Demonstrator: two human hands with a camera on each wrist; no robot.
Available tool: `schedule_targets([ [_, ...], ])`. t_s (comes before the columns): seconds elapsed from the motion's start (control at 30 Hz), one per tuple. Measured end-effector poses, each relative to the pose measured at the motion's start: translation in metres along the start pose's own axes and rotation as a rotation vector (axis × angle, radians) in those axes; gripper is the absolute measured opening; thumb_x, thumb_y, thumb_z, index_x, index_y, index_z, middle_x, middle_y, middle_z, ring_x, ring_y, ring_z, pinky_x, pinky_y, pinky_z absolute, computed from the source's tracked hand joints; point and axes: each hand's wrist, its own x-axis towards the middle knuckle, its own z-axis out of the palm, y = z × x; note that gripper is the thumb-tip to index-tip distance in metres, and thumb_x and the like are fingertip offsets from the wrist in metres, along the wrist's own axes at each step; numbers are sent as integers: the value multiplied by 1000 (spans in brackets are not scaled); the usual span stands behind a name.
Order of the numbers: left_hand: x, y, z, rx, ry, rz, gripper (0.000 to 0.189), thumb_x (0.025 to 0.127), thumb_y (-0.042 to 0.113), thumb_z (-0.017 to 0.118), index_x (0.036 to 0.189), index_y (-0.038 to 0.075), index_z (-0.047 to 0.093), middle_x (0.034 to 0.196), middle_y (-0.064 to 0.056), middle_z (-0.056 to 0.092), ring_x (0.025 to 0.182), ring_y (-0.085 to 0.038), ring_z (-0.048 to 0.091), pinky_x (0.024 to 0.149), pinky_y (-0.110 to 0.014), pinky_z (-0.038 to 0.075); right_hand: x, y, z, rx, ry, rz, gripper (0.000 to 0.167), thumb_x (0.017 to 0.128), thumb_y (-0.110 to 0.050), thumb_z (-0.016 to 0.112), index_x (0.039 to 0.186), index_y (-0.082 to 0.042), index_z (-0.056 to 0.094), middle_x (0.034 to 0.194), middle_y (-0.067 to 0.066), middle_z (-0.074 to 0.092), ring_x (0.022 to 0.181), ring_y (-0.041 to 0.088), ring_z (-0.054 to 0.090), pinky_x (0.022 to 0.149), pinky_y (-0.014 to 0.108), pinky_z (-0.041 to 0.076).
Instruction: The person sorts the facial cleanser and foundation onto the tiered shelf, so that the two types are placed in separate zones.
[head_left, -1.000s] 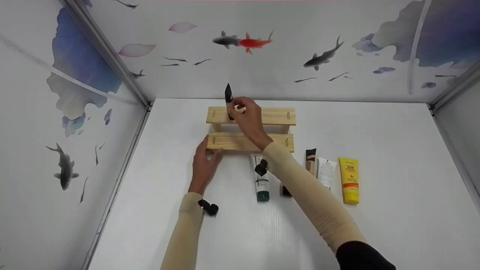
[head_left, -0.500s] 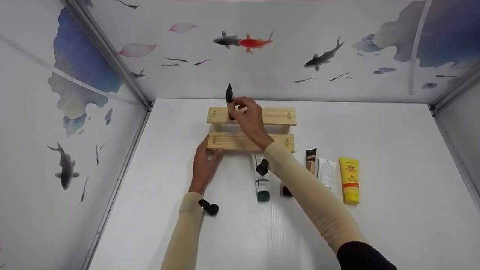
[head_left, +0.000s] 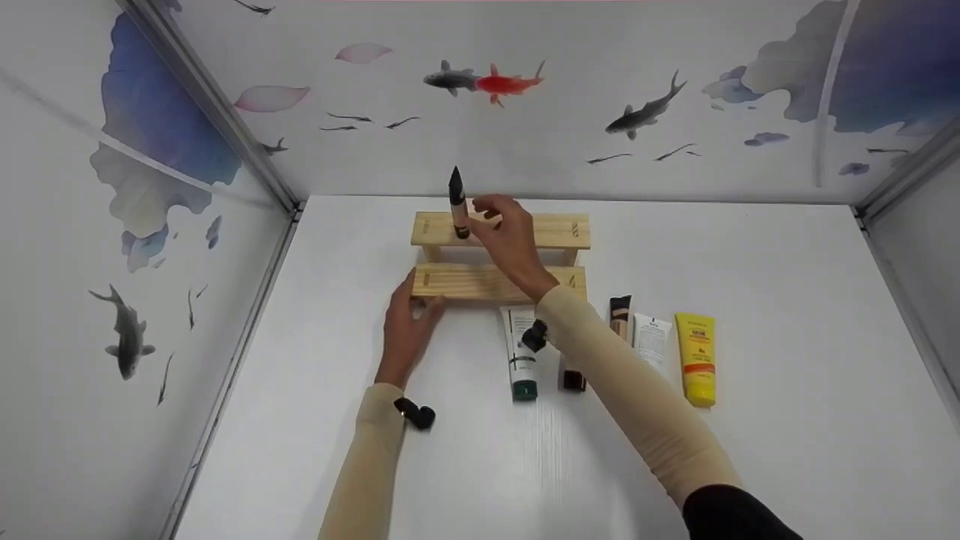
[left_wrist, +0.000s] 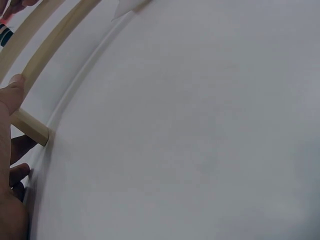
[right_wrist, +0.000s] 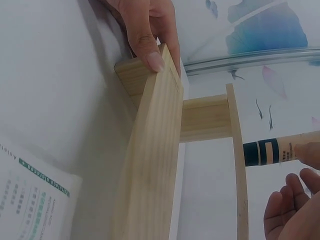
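Observation:
A two-step wooden rack (head_left: 495, 281) stands on the white table. My left hand (head_left: 406, 337) grips the left end of its lower step, thumb on the near edge and fingers round the side, as the right wrist view also shows. On the upper step, near its left end, a beige-and-black cosmetic tube (head_left: 459, 214) stands upright on its black cap. Beside it is my right hand (head_left: 510, 236), the thumb at the tube's side and the other fingers spread away from it. In the right wrist view that thumb appears to touch the tube (right_wrist: 280, 150).
In front of the rack lie a white tube with a green cap (head_left: 523, 367), a partly covered dark-capped item (head_left: 574, 380), a beige-and-black tube (head_left: 619, 315), a white tube (head_left: 651, 337) and a yellow tube (head_left: 697, 360). Printed walls (head_left: 555, 150) enclose the table behind and at the sides.
My right fingers have loosened from the beige-and-black tube and the hand has shifted slightly right. The tube stays upright on the upper step. My left hand keeps its place.

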Motion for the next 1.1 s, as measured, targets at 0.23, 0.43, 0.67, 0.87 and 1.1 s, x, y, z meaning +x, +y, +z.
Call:
schedule_targets([
  [0.23,1,0,0,14,1,-5,94,102,71,65,176,24,30,175,-5,39,148,-23,47,127,-51,36,-1,3,-21,-27,6,-8,28,103,-9,80,129,1,76,126,17,74,113,31,68,89,38,57],
  [0.43,3,0,1,32,3,5,93,103,69,65,176,22,31,177,-7,37,159,-27,39,132,-50,30,-2,2,-41,-50,7,-26,29,104,-11,80,130,1,74,128,19,73,116,38,68,90,38,57],
  [0.67,5,-3,1,19,4,33,89,106,64,66,176,20,31,177,-8,37,162,-27,36,132,-49,30,-4,4,-67,-112,4,-70,32,105,-15,80,132,0,74,130,17,72,115,28,67,90,39,56],
  [0.87,3,-3,0,20,-7,5,91,105,68,64,176,23,29,178,-6,35,164,-28,33,133,-50,27,-10,13,-90,-143,11,-78,30,105,-14,79,131,0,74,129,17,72,115,29,67,89,41,56],
  [1.1,1,-3,0,1,-8,5,94,103,69,66,176,23,29,178,-7,34,163,-28,33,134,-49,26,-18,21,-120,-188,19,-102,29,104,-13,81,129,0,75,127,16,73,114,30,67,88,44,57],
])
